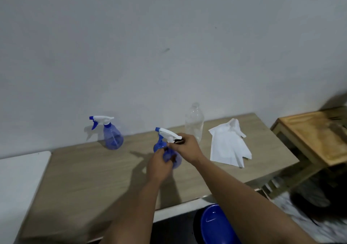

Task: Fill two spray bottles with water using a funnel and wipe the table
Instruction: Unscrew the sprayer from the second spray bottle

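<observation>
Left hand (159, 162) gripping blue body of near spray bottle (169, 149) mid-tabletop (84, 168), fingers curled round it. Right hand (185, 146) pinching white trigger head at collar, probably twisting it. Second spray bottle (110, 133) standing back left, clear bottle (194, 124) and white cloth (228, 144) sitting to right. No funnel showing. Risk imo: body slipping or tipping mid-twist, knocking clear bottle just behind it.

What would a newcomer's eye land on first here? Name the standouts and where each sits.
First, the two hands at the table's middle: the left hand holds the body of the near spray bottle while the right hand grips at its white trigger head. A second spray bottle stands alone at the far left by the wall. A crumpled white cloth lies to the right, behind it a clear plastic bottle.
</observation>
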`<state>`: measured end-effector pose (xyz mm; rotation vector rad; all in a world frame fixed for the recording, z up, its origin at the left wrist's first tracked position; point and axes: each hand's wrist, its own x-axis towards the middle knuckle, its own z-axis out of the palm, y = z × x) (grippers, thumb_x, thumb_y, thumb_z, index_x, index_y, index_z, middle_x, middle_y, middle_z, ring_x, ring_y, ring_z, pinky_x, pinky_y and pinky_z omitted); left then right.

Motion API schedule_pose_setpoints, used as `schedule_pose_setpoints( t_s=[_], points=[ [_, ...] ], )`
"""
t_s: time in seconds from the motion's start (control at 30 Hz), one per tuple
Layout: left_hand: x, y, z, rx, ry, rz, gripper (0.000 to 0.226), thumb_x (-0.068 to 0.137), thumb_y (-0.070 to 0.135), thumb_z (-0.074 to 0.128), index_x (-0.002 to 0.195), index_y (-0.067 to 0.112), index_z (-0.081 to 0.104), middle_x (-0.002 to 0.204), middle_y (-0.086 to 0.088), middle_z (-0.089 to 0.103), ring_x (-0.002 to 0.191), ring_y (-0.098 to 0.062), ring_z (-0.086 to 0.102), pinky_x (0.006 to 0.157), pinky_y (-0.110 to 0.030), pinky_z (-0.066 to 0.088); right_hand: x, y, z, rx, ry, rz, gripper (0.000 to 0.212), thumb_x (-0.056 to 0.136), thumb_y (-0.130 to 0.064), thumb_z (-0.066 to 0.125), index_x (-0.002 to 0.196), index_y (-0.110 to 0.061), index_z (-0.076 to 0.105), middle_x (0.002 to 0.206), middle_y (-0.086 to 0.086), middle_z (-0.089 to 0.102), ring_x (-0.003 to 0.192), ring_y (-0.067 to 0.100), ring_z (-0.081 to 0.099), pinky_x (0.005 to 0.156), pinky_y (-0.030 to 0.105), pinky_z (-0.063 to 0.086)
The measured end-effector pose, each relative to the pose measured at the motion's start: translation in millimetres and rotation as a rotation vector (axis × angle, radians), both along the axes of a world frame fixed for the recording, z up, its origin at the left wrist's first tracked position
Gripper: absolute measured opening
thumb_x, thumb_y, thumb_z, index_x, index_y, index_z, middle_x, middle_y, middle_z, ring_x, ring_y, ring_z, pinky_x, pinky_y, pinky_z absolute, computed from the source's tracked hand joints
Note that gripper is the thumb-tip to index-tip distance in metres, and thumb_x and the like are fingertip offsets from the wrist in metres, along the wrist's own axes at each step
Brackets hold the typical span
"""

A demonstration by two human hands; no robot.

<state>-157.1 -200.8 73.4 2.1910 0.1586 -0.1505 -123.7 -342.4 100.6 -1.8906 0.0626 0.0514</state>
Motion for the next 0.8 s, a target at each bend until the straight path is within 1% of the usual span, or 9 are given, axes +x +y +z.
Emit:
schedule_pose_setpoints(
  t_s=[0.1,0.23,0.3,0.37,0.4,0.5,0.6,0.67,0.8],
  points=[
    [-0.2,-16.2,-40.1,0.030,0.093,-0.008,0.023,0.071,0.043,0.049,0.086,0.030,0.060,0.078,0.008,0.071,0.074,-0.018,0.069,0.069,-0.043,0.058,-6.7,-17.3,-34.4,-0.006,0.041,-0.009,0.028,0.069,-0.036,0.085,0.085,-0.015,0.076,0.074,0.002,0.075,0.069,0.013,0.066,0.072,0.042,0.058],
    [-23.1,-28.4,-37.6,0.041,0.151,0.025,0.022,0.071,0.025,0.054,0.089,0.021,0.066,0.083,0.001,0.073,0.084,-0.026,0.069,0.073,-0.040,0.054,-20.4,-24.1,-69.2,-0.001,0.109,0.024,0.024,0.068,-0.028,0.092,0.080,-0.022,0.073,0.068,-0.005,0.072,0.063,0.010,0.065,0.066,0.040,0.056],
    [-30.0,-30.8,-33.4,0.109,0.155,0.045,0.021,0.080,0.014,0.061,0.100,0.016,0.068,0.095,-0.004,0.073,0.093,-0.029,0.068,0.069,-0.029,0.041,-26.0,-19.9,-80.6,0.031,0.120,0.025,0.029,0.066,-0.030,0.094,0.084,-0.022,0.073,0.073,0.000,0.073,0.065,0.015,0.067,0.065,0.046,0.058],
    [-31.0,-28.4,-31.5,0.191,0.140,0.051,0.026,0.084,0.009,0.062,0.110,0.012,0.067,0.103,-0.007,0.072,0.099,-0.030,0.066,0.063,-0.021,0.028,-29.1,-13.3,-87.4,0.060,0.103,-0.002,0.032,0.065,-0.030,0.095,0.084,-0.021,0.071,0.077,0.002,0.074,0.066,0.014,0.067,0.064,0.044,0.058],
    [-30.3,-25.3,-30.9,0.224,0.123,0.039,0.028,0.085,0.010,0.062,0.112,0.014,0.066,0.104,-0.007,0.071,0.099,-0.030,0.066,0.063,-0.020,0.026,-30.3,-9.6,-88.5,0.069,0.092,-0.014,0.033,0.067,-0.027,0.096,0.085,-0.018,0.070,0.076,0.002,0.073,0.065,0.013,0.066,0.061,0.042,0.057],
    [-26.6,-12.1,-30.3,0.331,0.085,-0.015,0.023,0.085,0.024,0.060,0.107,0.028,0.064,0.099,0.001,0.072,0.092,-0.024,0.069,0.069,-0.024,0.037,-33.5,-2.1,-88.5,0.127,0.072,-0.018,0.025,0.077,-0.012,0.091,0.088,-0.008,0.069,0.069,-0.002,0.070,0.058,0.014,0.066,0.052,0.034,0.055],
    [-24.2,-7.5,-27.2,0.343,0.121,-0.034,0.023,0.088,0.028,0.060,0.110,0.029,0.066,0.102,0.000,0.073,0.094,-0.024,0.068,0.070,-0.026,0.037,-31.5,0.8,-90.0,0.167,0.083,0.019,0.021,0.083,-0.011,0.085,0.098,-0.009,0.071,0.079,0.009,0.075,0.065,0.039,0.071,0.054,0.049,0.060],
    [-23.0,-7.8,-25.0,0.346,0.122,-0.045,0.023,0.090,0.030,0.059,0.112,0.027,0.066,0.104,-0.002,0.073,0.097,-0.026,0.068,0.070,-0.026,0.037,-29.3,0.5,-90.1,0.170,0.087,0.049,0.023,0.085,-0.013,0.083,0.103,-0.007,0.069,0.083,0.017,0.075,0.068,0.051,0.069,0.056,0.058,0.058],
    [-21.8,-5.6,-23.1,0.345,0.171,-0.069,0.023,0.092,0.033,0.059,0.110,0.022,0.068,0.105,-0.005,0.074,0.098,-0.027,0.068,0.070,-0.027,0.040,-20.2,-6.1,-91.8,0.181,0.128,0.139,0.023,0.084,-0.015,0.083,0.105,-0.008,0.074,0.089,0.019,0.077,0.072,0.035,0.074,0.065,0.052,0.061]
  ],
)
